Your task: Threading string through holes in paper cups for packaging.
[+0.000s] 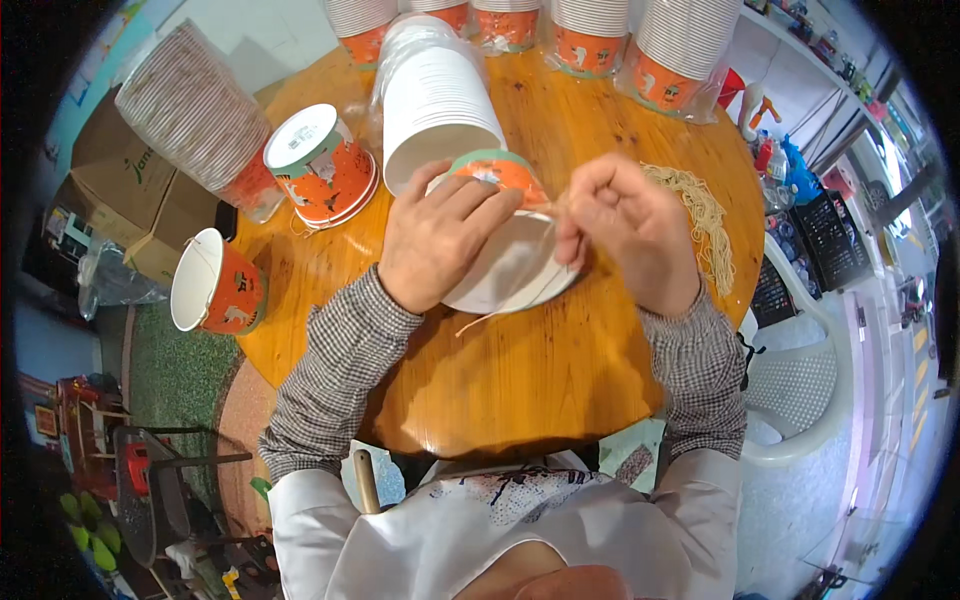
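Note:
An orange paper bucket [515,265] with a white inside lies tipped on its side, its wide mouth toward me. My left hand [440,228] is closed over the bucket's left side and top, fingers on the orange wall. Close to the right rim, my right hand [625,225] is closed in a pinch on a thin beige string; the fingertips are slightly blurred. A loose end of the string [482,321] hangs out below the bucket's lower rim.
A bundle of beige strings [705,225] lies at the right. Behind the bucket lies a stack of white-mouthed buckets [440,95]. Upside-down orange buckets [322,175] stand at the left, a bucket with a string [222,285] nearer. Wrapped bucket stacks [590,40] line the back.

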`<state>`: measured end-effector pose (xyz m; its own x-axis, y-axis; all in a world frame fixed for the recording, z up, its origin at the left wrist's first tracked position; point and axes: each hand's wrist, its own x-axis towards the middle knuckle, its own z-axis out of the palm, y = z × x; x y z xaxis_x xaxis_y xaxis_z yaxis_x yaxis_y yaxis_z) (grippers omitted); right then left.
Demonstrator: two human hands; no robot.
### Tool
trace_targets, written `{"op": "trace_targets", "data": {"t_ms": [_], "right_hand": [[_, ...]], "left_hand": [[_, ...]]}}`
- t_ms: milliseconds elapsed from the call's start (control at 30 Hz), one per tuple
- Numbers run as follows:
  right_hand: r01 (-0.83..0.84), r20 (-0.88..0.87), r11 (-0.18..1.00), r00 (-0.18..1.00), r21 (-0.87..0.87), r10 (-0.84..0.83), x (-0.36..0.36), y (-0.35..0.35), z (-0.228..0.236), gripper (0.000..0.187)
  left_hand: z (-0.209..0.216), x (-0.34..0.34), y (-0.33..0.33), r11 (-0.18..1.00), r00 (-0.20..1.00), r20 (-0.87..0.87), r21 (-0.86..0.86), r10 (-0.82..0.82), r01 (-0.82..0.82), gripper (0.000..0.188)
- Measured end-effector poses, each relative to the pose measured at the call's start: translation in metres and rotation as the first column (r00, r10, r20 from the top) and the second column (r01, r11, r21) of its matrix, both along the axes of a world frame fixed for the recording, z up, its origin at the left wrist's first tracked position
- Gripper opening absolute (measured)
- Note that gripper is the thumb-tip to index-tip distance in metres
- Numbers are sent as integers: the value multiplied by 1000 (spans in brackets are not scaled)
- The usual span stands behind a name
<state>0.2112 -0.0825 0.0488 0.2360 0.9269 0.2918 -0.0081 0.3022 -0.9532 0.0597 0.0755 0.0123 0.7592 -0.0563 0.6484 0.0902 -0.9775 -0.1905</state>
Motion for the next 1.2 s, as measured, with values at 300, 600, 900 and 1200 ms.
{"op": "trace_targets", "data": {"t_ms": [300, 600, 900, 1200], "right_hand": [[-33, 8, 987, 999, 156, 32, 20, 33, 15, 13], [-180, 119, 983, 976, -23, 181, 0, 42, 20, 14], [7, 101, 987, 995, -158, 9, 34, 54, 20, 20], [22, 161, 990, 987, -142, 2, 29, 54, 37, 21]], "left_hand": [[-9, 14, -34, 821, 965, 159, -507, -210, 262, 35], [-14, 21, -26, 569, 989, 103, -810, -102, 143, 23], [-29, 6, 14, 426, 987, -73, -905, -144, -4, 34], [-6, 26, 3, 103, 950, 204, -967, -238, 234, 27]]}}
